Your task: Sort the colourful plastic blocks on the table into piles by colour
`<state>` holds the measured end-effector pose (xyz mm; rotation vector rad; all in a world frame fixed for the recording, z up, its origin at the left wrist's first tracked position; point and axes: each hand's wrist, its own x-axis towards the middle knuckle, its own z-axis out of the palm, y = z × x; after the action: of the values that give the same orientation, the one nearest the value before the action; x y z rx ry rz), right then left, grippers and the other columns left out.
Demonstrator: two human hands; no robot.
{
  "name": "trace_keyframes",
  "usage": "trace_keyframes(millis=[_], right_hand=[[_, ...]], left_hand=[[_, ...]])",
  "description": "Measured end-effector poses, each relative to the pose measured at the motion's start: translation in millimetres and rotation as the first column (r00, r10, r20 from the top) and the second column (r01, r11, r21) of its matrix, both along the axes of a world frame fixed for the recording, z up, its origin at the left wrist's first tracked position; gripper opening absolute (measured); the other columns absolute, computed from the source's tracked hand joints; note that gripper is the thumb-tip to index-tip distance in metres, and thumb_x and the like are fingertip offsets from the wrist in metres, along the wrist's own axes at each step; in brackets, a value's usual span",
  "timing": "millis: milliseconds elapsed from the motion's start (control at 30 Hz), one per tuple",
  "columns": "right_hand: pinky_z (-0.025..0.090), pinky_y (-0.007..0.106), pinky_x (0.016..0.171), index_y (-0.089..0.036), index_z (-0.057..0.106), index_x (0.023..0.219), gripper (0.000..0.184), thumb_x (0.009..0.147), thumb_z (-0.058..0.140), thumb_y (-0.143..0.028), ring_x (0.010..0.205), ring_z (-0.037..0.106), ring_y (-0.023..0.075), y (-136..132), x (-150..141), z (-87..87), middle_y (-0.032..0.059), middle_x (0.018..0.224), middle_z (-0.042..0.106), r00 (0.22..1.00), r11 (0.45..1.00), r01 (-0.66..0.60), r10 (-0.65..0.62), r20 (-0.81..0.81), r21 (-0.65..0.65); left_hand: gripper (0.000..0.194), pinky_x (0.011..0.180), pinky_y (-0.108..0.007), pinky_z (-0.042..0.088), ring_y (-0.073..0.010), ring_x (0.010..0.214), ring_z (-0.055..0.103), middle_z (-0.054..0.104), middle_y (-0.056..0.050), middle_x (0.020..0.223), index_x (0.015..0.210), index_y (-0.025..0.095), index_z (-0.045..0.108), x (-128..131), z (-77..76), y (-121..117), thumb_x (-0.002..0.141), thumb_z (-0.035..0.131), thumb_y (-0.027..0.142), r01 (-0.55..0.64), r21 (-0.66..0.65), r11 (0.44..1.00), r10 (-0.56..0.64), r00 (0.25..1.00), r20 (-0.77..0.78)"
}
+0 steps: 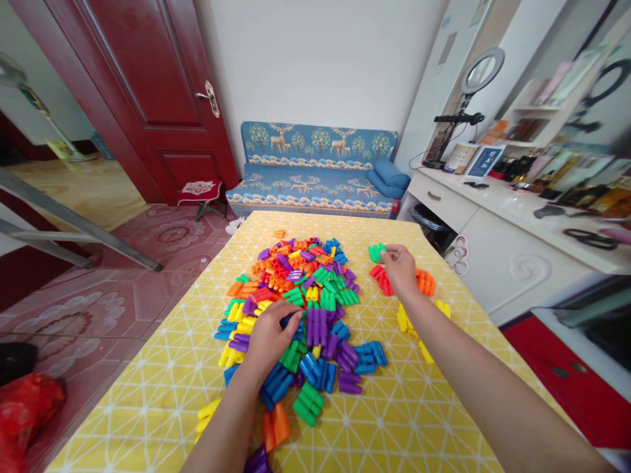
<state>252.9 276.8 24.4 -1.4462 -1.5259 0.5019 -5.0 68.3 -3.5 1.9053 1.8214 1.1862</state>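
On the table covered in yellow cloth with white lines [369, 427], the head view shows a mixed heap of multicoloured plastic pieces shaped like joined tubes [315, 292]. Right of the heap, the right hand [400, 268] pinches a green plastic piece of joined tubes [375, 253] between thumb and fingers, near red tube pieces [381, 279]. The left hand [271, 332], well apart from it, bends over the heap's near left part; I cannot tell whether its fingers grip anything.

Far left of the heap, a crumpled red plastic bag [29, 407] is cut off by the picture's edge, its contents unclear. Beyond the heap to the right, a round white tub [459, 159] stands on a white dresser [493, 236]; its inside is hidden.

Right of the heap, the right forearm partly covers yellow tube pieces [405, 320]. Nearer than the heap, the bottom edge cuts off a purple tube piece [257, 461].
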Motion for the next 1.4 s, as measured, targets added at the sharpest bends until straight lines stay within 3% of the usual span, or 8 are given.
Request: trace_keyframes(millis=[100, 233, 500, 733, 967, 1133, 1267, 1400], right_hand=[[0.052, 0.035, 0.074, -0.009, 0.063, 0.102, 0.032, 0.082, 0.056, -0.033, 0.08, 0.067, 0.0226, 46.6, 32.2, 1.6, 0.0152, 0.09, 0.071, 0.985, 0.988, 0.144, -0.138, 0.102, -0.048], [0.049, 0.041, 0.084, -0.012, 0.069, 0.088, 0.021, 0.075, 0.061, -0.026, 0.094, 0.066, 0.0302, 76.1, 54.5, -6.1, 0.0179, 0.094, 0.071, 0.936, 0.962, 0.257, -0.224, 0.272, -0.091], [0.049, 0.034, 0.08, -0.014, 0.075, 0.083, 0.022, 0.069, 0.059, -0.017, 0.094, 0.066, 0.0277, 98.9, 56.2, -31.3, 0.0142, 0.091, 0.074, 0.883, 0.958, 0.236, -0.142, 0.447, -0.162], [0.049, 0.037, 0.081, -0.018, 0.076, 0.082, 0.021, 0.068, 0.061, -0.022, 0.097, 0.066, 0.0286, 92.1, 52.3, -25.1, 0.0122, 0.093, 0.074, 0.895, 0.967, 0.191, -0.102, 0.435, -0.167], [0.053, 0.025, 0.066, -0.011, 0.076, 0.083, 0.027, 0.081, 0.053, -0.025, 0.068, 0.069, 0.0172, 77.9, 41.1, -36.4, 0.0113, 0.076, 0.075, 0.96, 0.953, -0.118, 0.181, 0.212, -0.279], [0.053, 0.031, 0.078, -0.011, 0.075, 0.089, 0.027, 0.081, 0.054, -0.027, 0.084, 0.07, 0.0196, 79.5, 41.8, -48.0, 0.011, 0.09, 0.076, 0.959, 0.956, -0.176, 0.221, 0.177, -0.236], [0.048, 0.034, 0.09, -0.016, 0.075, 0.086, 0.022, 0.078, 0.057, -0.024, 0.094, 0.067, 0.0208, 78.6, 41.6, -38.5, 0.0077, 0.095, 0.075, 0.944, 0.963, -0.197, 0.236, 0.229, -0.182], [0.048, 0.033, 0.086, -0.018, 0.074, 0.086, 0.018, 0.077, 0.059, -0.024, 0.087, 0.067, 0.0204, 56.3, 25.0, -17.4, 0.0055, 0.089, 0.075, 0.917, 0.956, -0.259, 0.288, 0.274, -0.14]], left_hand=[[0.02, 0.08, -0.035, 0.052, -0.0208, 0.088, 0.066, 0.072, -0.005, 0.092, 0.091, 0.022, 0.073, 0.8, 1.5, -0.6, 0.09, 0.054, 0.03, 0.003, -0.011, 1.0, -0.003, 1.0, 0.014], [0.021, 0.081, -0.036, 0.052, -0.0209, 0.088, 0.066, 0.072, -0.006, 0.093, 0.092, 0.022, 0.073, 1.1, 1.8, -0.3, 0.09, 0.055, 0.031, -0.003, -0.024, 1.0, 0.004, 1.0, 0.016], [0.021, 0.08, -0.035, 0.053, -0.0211, 0.088, 0.066, 0.072, -0.006, 0.093, 0.093, 0.023, 0.073, 1.2, 2.0, -0.6, 0.091, 0.054, 0.032, -0.013, -0.037, 0.999, 0.014, 1.0, 0.016], [0.021, 0.079, -0.034, 0.053, -0.0209, 0.088, 0.066, 0.072, -0.006, 0.092, 0.093, 0.022, 0.073, 0.3, 0.2, -0.2, 0.09, 0.055, 0.032, -0.013, -0.016, 1.0, 0.013, 1.0, 0.016], [0.021, 0.08, -0.035, 0.052, -0.0209, 0.088, 0.065, 0.071, -0.005, 0.093, 0.093, 0.022, 0.073, 0.9, 1.7, -0.6, 0.09, 0.054, 0.031, -0.006, -0.046, 0.999, 0.008, 0.999, 0.036], [0.021, 0.08, -0.035, 0.052, -0.021, 0.088, 0.066, 0.071, -0.005, 0.092, 0.092, 0.022, 0.073, 0.7, 2.0, -0.8, 0.091, 0.054, 0.031, -0.007, -0.028, 1.0, 0.008, 0.999, 0.043], [0.02, 0.08, -0.035, 0.052, -0.0208, 0.089, 0.065, 0.071, -0.005, 0.093, 0.091, 0.022, 0.073, 0.4, 1.7, -0.4, 0.09, 0.055, 0.031, -0.011, -0.033, 0.999, 0.013, 0.999, 0.043], [0.02, 0.08, -0.034, 0.052, -0.0208, 0.088, 0.065, 0.071, -0.005, 0.092, 0.091, 0.022, 0.072, 0.4, 1.6, -0.3, 0.09, 0.054, 0.031, -0.011, -0.04, 0.999, 0.012, 0.999, 0.031]])
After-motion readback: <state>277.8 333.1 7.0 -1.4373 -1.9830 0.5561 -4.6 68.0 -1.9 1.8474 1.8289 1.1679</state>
